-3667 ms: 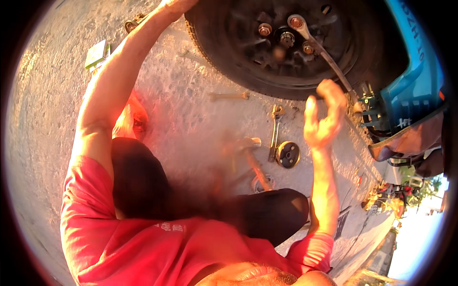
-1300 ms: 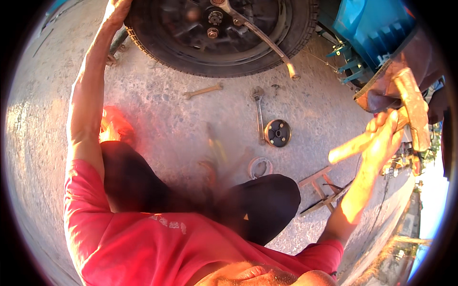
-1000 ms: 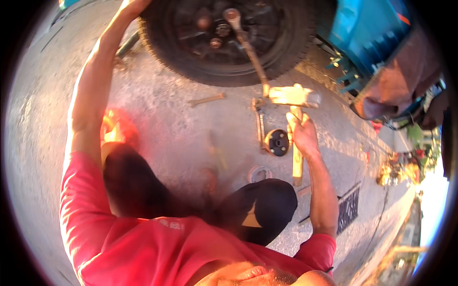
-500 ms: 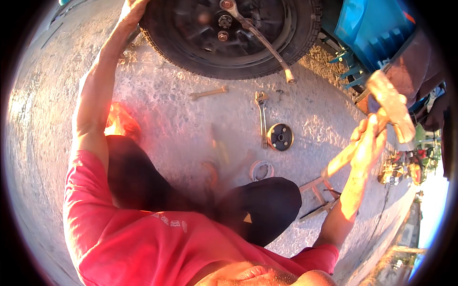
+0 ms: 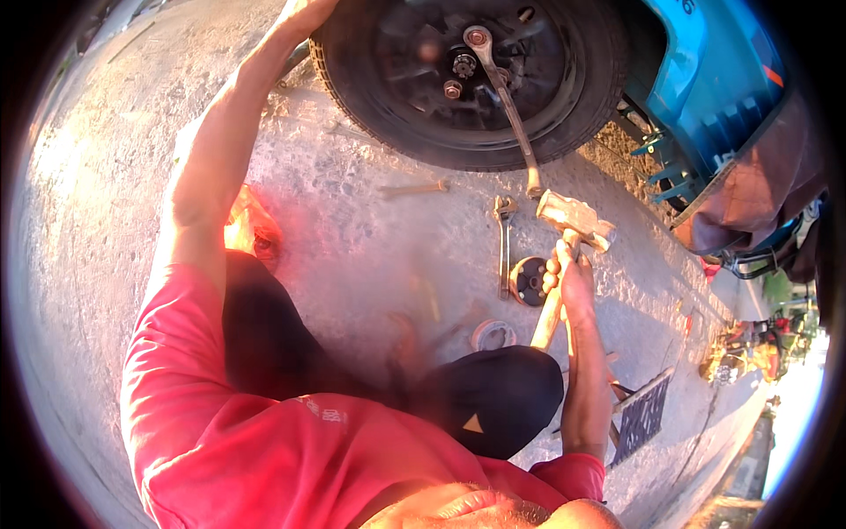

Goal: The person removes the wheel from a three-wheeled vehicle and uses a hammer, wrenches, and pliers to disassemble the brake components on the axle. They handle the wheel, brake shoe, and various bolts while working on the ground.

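My left hand (image 5: 313,13) grips the edge of the black tyre (image 5: 352,88) at the top. On the wheel's steel disc, a long ring spanner (image 5: 504,97) sits over a nut, its free end pointing down toward me. My right hand (image 5: 566,275) is closed round the wooden handle of a sledgehammer (image 5: 573,216), whose steel head is just below that free end; I cannot tell if they touch. Beneath lie an adjustable wrench (image 5: 503,256), a smaller spanner (image 5: 412,189), a round black hub part (image 5: 529,284) and a pale ring (image 5: 490,335).
A blue vehicle body (image 5: 696,70) with a brown flap (image 5: 749,189) stands right of the wheel. An orange bag (image 5: 254,231) lies by my left knee. A folded stool (image 5: 641,414) is beside my right leg. Further vehicles (image 5: 740,353) and objects are at the far right.
My right hand and the hammer have swung repeatedly between out at the right and the spanner's end, now back near it. The view has shifted slightly. My left hand stays on the tyre.
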The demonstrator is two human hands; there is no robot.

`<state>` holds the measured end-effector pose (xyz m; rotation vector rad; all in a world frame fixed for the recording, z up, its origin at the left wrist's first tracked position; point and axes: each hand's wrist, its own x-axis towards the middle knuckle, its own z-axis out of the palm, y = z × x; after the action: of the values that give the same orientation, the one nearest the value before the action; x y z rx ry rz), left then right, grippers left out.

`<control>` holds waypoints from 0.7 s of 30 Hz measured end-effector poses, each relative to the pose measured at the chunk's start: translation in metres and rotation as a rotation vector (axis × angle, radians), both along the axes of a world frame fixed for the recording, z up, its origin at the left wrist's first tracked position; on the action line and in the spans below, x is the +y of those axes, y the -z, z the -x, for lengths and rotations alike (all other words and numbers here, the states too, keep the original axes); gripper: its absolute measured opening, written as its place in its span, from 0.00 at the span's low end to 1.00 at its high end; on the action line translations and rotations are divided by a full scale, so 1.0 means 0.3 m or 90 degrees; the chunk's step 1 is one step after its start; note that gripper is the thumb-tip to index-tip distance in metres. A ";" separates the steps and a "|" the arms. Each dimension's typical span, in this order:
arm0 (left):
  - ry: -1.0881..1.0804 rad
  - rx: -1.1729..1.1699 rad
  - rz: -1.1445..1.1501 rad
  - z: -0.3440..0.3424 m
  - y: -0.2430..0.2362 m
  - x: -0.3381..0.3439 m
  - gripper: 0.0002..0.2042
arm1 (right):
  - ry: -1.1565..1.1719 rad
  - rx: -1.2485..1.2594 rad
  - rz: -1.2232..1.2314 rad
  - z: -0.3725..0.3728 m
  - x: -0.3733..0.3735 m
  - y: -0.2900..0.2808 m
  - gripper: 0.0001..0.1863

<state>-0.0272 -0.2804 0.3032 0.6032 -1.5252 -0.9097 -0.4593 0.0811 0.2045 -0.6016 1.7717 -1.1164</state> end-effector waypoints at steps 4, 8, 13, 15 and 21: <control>0.008 0.070 -0.019 -0.019 0.036 0.016 0.43 | 0.003 0.023 0.015 0.089 0.063 -0.047 0.14; 0.045 0.074 -0.051 0.000 -0.020 0.118 0.42 | 0.100 0.171 0.067 0.112 0.090 -0.231 0.15; 0.006 0.061 -0.087 0.025 -0.007 0.120 0.42 | 0.210 0.200 0.335 0.100 0.007 -0.367 0.13; -0.030 0.047 -0.103 0.009 -0.016 0.120 0.42 | 0.150 0.318 0.341 0.107 -0.082 -0.264 0.13; -0.064 -0.152 -0.024 0.037 -0.139 0.029 0.41 | -0.141 0.316 0.024 -0.066 -0.097 -0.021 0.15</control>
<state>-0.0382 -0.2718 0.3449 0.8328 -1.6765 -0.8133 -0.4394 0.0521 0.2109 -1.1450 2.0369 -0.8964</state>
